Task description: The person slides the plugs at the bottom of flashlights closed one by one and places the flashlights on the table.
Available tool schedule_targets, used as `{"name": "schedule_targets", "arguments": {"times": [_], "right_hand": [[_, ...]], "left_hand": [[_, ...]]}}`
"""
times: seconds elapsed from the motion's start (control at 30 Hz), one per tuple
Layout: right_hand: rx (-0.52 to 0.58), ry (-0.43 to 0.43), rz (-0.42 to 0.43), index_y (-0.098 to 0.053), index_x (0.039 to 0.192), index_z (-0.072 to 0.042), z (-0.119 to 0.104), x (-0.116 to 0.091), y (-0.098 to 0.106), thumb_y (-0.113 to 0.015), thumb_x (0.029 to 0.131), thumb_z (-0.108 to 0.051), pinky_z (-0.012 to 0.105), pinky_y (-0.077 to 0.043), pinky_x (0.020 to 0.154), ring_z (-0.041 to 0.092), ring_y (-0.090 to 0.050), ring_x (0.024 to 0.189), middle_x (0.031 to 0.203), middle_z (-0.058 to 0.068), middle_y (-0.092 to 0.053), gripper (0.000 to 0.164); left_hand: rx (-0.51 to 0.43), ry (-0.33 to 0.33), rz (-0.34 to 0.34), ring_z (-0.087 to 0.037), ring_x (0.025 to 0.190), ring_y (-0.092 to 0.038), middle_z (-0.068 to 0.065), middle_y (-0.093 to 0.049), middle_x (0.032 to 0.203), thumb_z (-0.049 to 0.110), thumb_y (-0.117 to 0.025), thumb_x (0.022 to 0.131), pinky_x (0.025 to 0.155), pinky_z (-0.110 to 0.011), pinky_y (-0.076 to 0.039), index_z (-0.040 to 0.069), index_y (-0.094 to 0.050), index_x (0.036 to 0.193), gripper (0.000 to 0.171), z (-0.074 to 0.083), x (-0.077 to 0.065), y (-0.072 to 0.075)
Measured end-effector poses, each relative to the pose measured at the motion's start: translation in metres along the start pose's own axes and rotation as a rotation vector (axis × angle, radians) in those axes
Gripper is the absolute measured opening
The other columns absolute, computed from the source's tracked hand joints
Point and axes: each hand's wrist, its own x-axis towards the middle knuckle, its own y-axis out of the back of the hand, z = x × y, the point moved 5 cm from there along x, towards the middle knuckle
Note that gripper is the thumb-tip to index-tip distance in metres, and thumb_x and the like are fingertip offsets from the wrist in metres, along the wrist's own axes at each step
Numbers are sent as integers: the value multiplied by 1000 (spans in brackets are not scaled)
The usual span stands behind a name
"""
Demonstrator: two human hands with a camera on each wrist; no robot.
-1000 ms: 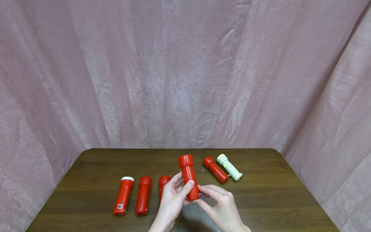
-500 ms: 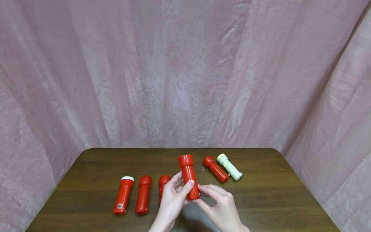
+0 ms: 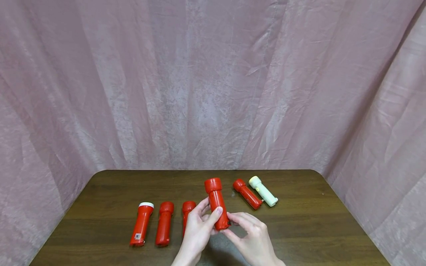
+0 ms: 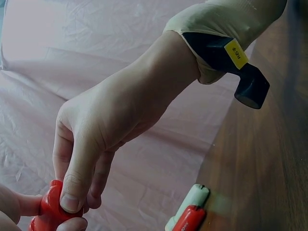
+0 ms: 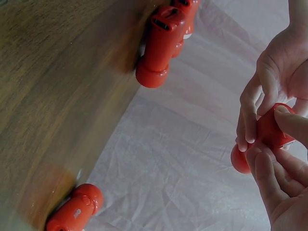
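Observation:
A red flashlight (image 3: 216,201) is held up over the table, head away from me and tail towards me. My left hand (image 3: 197,232) grips its body, thumb lying along the top. With thumb and forefinger, my right hand (image 3: 254,236) pinches the tail end, where a small dark part shows at the corner. In the left wrist view, the right hand's thumb (image 4: 77,183) presses on the red tail. The right wrist view shows both hands around the flashlight (image 5: 273,127); the fingers hide much of its body.
Left of the hands lie a red flashlight with a white rim (image 3: 142,225), a plain red one (image 3: 164,225) and another red one (image 3: 188,210) partly behind the left hand. Further back on the right are a red flashlight (image 3: 247,194) and a pale green one (image 3: 264,193). A pink curtain (image 3: 206,92) hangs behind the table (image 3: 316,221).
A shiny metal bit at the flashlight's tail corner stuck out beside the right fingertips; now that spot looks smaller and dark. Both hands have hardly moved.

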Motion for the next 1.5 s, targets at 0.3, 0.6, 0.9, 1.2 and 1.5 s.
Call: {"name": "schedule_targets", "arguments": {"times": [0.3,0.6,0.9,1.2,1.5], "right_hand": [[76,-5,-48,-79,109,-7,4,1,2,-95,73,-11,12,-59,80,15,-77,82,96,4,-81,40],[49,-31,-66,-80,111,-8,6,-3,5,-94,76,-16,11,-59,83,16,-79,85,99,5,-82,39],[7,18,-72,-81,110,-6,8,-8,4,-91,82,-23,14,-60,85,18,-80,86,99,6,-83,34],[-7,15,-105,-81,109,-6,10,-9,4,-93,78,-19,14,-60,85,17,-80,87,99,5,-83,36],[-41,-28,-160,-82,108,-6,13,-11,1,-96,67,-10,14,-61,83,15,-79,86,99,3,-83,44]], "left_hand": [[51,1,-1,-15,94,-74,-31,-56,149,22,-71,101,70,-33,-66,-6,-39,157,70,0,2,3],[57,2,5,-12,85,-72,-28,-60,144,23,-74,99,67,-34,-66,-6,-41,155,71,-6,4,3],[79,-5,-12,-17,90,-78,-28,-72,123,21,-73,99,67,-31,-66,-10,-43,153,70,-12,4,1],[119,-5,-8,-17,88,-77,-26,-76,113,20,-74,99,66,-31,-66,-11,-43,152,69,-15,8,0],[155,1,12,-17,85,-76,-27,-76,111,17,-74,98,64,-35,-66,-12,-43,152,69,-20,10,0]]}}
